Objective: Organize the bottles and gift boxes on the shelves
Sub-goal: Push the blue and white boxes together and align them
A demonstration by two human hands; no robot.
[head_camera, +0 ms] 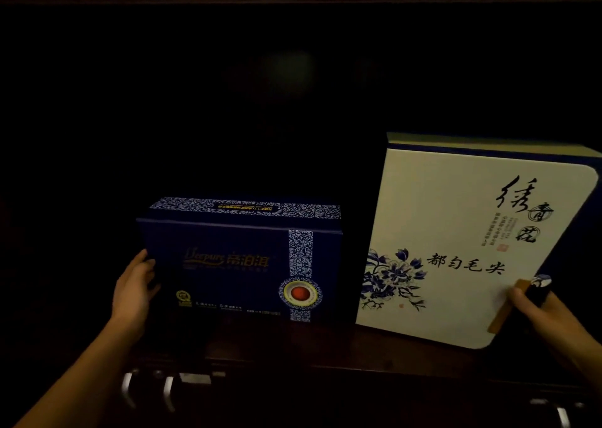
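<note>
A dark blue gift box (237, 264) with gold lettering and a blue-and-white patterned stripe stands upright on the dark wooden shelf (325, 346). My left hand (135, 289) grips its left edge. To its right stands a larger white gift box (456, 238) with blue flowers and black calligraphy, tilted to the right. My right hand (544, 310) holds its lower right edge by the brown clasp. No bottles are visible.
The shelf recess behind the boxes is very dark and its contents cannot be made out. Metal cabinet handles (148, 391) sit below the shelf edge at the lower left, another handle (560, 414) at the lower right.
</note>
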